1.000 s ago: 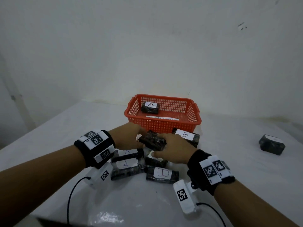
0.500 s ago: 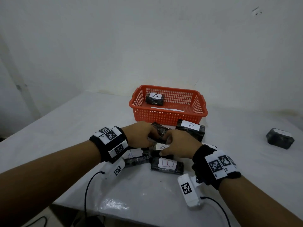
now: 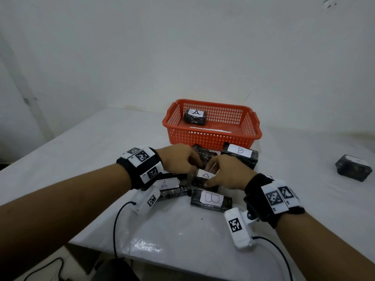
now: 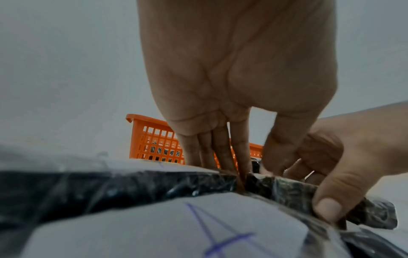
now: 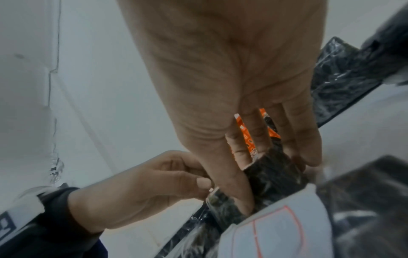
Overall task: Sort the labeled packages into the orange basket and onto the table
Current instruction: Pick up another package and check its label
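A package labelled A (image 3: 205, 176) is pinched from the pile on the table (image 3: 101, 142) by the right hand (image 3: 228, 173) and left hand (image 3: 177, 159), fingers curled around it. Judged next: it must be lifted clear into the orange basket (image 3: 213, 136).

Orange basket (image 3: 213, 136) (one A package (image 3: 194, 117) inside), table

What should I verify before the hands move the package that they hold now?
1. Right hand pinches the middle package: ok.
2. Left hand grips it too: ok.
3. Its label readable: cannot tell, half hidden.
4. Orange basket has room: ok, only one A package inside.
5. Way to the basket free: not ok, a B package stands right before it.
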Demonstrator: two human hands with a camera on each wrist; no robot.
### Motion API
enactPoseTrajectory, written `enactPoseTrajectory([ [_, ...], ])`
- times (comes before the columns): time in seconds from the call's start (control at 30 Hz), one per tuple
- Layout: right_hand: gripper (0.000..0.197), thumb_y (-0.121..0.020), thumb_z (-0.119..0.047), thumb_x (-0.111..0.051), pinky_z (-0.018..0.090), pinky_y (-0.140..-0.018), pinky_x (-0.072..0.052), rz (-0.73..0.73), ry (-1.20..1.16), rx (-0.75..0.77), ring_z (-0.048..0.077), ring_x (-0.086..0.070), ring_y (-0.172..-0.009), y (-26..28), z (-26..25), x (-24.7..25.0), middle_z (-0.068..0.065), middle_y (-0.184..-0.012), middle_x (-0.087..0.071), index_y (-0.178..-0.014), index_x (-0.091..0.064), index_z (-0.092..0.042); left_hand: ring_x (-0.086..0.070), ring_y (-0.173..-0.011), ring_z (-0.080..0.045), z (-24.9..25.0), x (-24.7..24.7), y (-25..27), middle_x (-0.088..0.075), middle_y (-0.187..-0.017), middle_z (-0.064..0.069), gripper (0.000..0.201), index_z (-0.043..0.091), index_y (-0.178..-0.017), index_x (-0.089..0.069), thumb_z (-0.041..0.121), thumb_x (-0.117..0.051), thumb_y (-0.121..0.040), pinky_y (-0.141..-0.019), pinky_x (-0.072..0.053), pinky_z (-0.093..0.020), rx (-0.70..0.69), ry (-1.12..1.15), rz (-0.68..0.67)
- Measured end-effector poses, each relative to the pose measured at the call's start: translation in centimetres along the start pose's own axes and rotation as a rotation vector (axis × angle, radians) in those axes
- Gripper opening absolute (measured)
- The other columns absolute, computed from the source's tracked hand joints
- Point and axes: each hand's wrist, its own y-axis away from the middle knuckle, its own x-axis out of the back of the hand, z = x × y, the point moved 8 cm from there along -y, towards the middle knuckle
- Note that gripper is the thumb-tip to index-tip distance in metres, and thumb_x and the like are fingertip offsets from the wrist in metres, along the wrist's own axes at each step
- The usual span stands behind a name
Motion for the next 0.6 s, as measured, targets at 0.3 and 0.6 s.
enactPoseTrajectory([
  [0.3,0.029,-0.078,-0.022,-0.089,0.013,-0.062,-0.043,0.175,-0.171,0.053,0.004,-0.064,-0.079,-0.4,0.4,1.3,-0.006,-0.094,-0.073,-0.104,-0.077,-0.019,-0.069,-0.098,-0.016,-0.4,0.7,0.0,-0.073,-0.106,0.004,0.024,0.026,-0.108,-0.070,0.029,-0.079,-0.085,-0.092,-0.059,-0.038,0.023,0.020,0.079],
  [0.6,0.028,-0.079,-0.017,-0.089,0.037,-0.090,-0.060,0.391,-0.533,0.136,0.022,-0.073,-0.095,-0.3,0.5,3.4,0.002,-0.099,-0.076,-0.103,-0.075,-0.019,-0.073,-0.103,-0.023,-1.6,3.6,0.8,-0.076,-0.110,-0.005,0.024,0.012,-0.109,-0.071,0.011,-0.078,-0.085,-0.093,-0.058,-0.034,0.036,0.395,0.240],
])
